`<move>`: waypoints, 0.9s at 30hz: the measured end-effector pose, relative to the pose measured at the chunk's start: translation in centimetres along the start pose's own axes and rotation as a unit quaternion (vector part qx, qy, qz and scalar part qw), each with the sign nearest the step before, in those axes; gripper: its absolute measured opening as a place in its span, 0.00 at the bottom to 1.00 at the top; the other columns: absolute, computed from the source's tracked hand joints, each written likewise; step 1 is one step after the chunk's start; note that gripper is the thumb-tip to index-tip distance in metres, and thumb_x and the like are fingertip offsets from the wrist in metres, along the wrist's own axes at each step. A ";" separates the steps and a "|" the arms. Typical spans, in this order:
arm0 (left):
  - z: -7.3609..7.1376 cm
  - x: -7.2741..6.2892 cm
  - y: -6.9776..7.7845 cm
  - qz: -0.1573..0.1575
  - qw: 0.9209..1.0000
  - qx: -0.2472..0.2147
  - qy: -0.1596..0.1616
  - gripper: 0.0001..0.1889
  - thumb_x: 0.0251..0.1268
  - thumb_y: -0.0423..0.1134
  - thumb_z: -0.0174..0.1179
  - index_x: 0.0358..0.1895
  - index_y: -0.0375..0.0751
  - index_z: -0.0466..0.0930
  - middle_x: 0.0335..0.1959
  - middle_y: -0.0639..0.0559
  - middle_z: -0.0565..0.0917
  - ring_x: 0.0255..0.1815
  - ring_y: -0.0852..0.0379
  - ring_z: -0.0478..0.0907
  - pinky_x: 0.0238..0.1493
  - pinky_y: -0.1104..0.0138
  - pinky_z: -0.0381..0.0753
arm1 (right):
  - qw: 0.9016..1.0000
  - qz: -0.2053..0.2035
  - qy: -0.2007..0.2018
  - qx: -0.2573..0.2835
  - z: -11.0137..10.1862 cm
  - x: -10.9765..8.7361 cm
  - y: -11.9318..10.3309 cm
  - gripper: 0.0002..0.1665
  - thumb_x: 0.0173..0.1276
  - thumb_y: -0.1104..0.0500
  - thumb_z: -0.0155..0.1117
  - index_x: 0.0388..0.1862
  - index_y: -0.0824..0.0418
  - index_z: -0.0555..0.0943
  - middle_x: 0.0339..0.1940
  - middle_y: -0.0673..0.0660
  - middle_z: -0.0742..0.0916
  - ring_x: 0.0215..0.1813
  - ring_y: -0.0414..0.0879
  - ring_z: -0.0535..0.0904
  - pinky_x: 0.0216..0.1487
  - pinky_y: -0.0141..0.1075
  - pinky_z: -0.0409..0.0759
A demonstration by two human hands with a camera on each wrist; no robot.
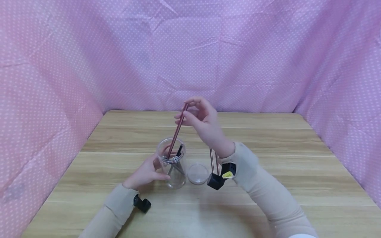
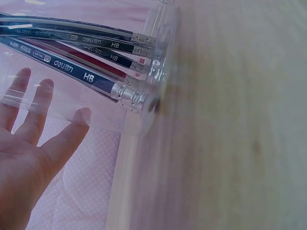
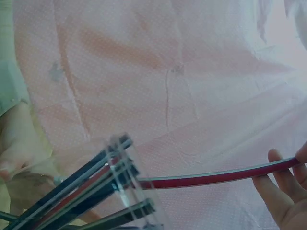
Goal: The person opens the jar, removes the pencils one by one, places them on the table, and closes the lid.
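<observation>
A clear plastic jar (image 1: 177, 182) stands on the table, and my left hand (image 1: 150, 170) grips its side. Inside it are several pencils (image 2: 86, 72); the left wrist view shows dark blue and dark red ones marked HB, with metal ferrules at the jar's bottom. My right hand (image 1: 204, 122) pinches a red pencil (image 1: 178, 130) near its upper end above the jar. That pencil slants down, its lower end within the jar's mouth. In the right wrist view the red pencil (image 3: 206, 180) runs from the fingertips to the jar's rim.
A round clear lid (image 1: 197, 174) lies just right of the jar. More pencils (image 1: 212, 160) lie on the wooden table (image 1: 268, 132), partly hidden by my right wrist and its black camera. Pink dotted cloth (image 1: 190, 66) surrounds the table's back and sides.
</observation>
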State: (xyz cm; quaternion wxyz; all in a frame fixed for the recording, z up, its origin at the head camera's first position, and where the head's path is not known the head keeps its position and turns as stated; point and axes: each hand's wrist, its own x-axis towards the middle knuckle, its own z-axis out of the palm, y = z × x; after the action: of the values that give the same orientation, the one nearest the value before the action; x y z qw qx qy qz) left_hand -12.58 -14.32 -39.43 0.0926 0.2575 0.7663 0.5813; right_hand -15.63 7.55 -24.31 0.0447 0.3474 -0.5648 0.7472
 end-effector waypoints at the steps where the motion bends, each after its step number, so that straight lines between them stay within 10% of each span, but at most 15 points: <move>1: 0.0 0.0 0.0 0.000 1.000 0.000 -0.001 0.51 0.45 0.24 0.69 0.74 0.51 0.51 0.70 0.42 0.66 0.68 0.56 0.65 0.65 0.58 0.65 | 1.000 0.002 0.014 0.003 -0.2 0.1 0.0 0.13 0.66 0.78 0.47 0.49 0.77 0.65 0.36 0.53 0.81 0.37 0.42 0.84 0.44 0.49 0.83; 7: -0.1 0.0 0.0 -0.006 1.000 0.001 -0.001 0.51 0.44 0.24 0.69 0.74 0.45 0.50 0.70 0.38 0.64 0.69 0.42 0.63 0.67 0.46 0.61 | 0.994 0.037 0.093 0.051 -1.5 0.8 -0.1 0.16 0.67 0.75 0.47 0.44 0.56 0.71 0.36 0.53 0.78 0.36 0.44 0.84 0.43 0.48 0.84; 13: -0.1 0.0 0.1 -0.009 1.000 -0.014 -0.004 0.50 0.44 0.23 0.68 0.74 0.43 0.51 0.71 0.35 0.61 0.69 0.39 0.62 0.66 0.41 0.58 | 0.967 0.113 0.169 0.155 -3.0 1.5 0.7 0.16 0.68 0.75 0.44 0.42 0.55 0.71 0.35 0.52 0.77 0.33 0.43 0.82 0.41 0.39 0.85; 21: 0.0 0.0 0.2 0.014 1.000 -0.017 -0.013 0.52 0.45 0.22 0.67 0.75 0.46 0.47 0.68 0.37 0.66 0.64 0.67 0.68 0.64 0.70 0.65 | 0.926 0.193 0.231 0.228 -5.0 1.7 2.2 0.10 0.71 0.71 0.43 0.43 0.58 0.68 0.32 0.50 0.76 0.35 0.41 0.80 0.42 0.36 0.84; 27: 0.1 0.2 -0.1 0.037 0.999 -0.023 -0.020 0.53 0.44 0.21 0.67 0.75 0.45 0.46 0.68 0.35 0.66 0.64 0.71 0.67 0.63 0.75 0.64 | 0.910 0.224 0.240 0.252 -6.1 1.4 3.1 0.08 0.71 0.70 0.44 0.40 0.59 0.70 0.33 0.51 0.77 0.34 0.41 0.79 0.40 0.34 0.83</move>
State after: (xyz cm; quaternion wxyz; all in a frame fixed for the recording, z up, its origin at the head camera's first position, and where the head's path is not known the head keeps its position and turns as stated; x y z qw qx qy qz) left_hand -12.72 -14.19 -39.49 0.0922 0.2947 0.7406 0.5968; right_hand -20.99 11.30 -26.73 -0.0791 0.0218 -0.3927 0.9160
